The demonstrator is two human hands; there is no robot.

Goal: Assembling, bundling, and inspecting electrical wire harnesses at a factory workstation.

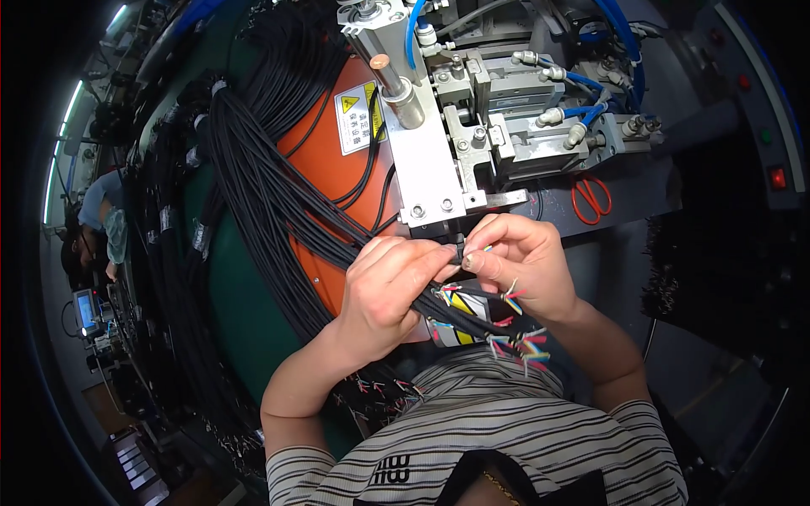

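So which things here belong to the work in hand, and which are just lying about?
In the work, it seems:
black cable end, pinched by left hand and right hand
black cables with coloured wire ends, just below
probably the pneumatic machine ahead

Apparently aside:
red-handled scissors, right of the machine
blue-screened monitor, far left

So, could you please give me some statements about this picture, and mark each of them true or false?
1. The scissors lie to the right of both hands. True.
2. Both hands wear gloves. False: the left hand and the right hand are bare.
3. The bundled cables are black. True.
4. The hands are wide apart. False: their fingertips come close together at a cable end.
5. The label shows a yellow triangle. True.
6. The shirt is plain red. False: the shirt is striped, light and dark.
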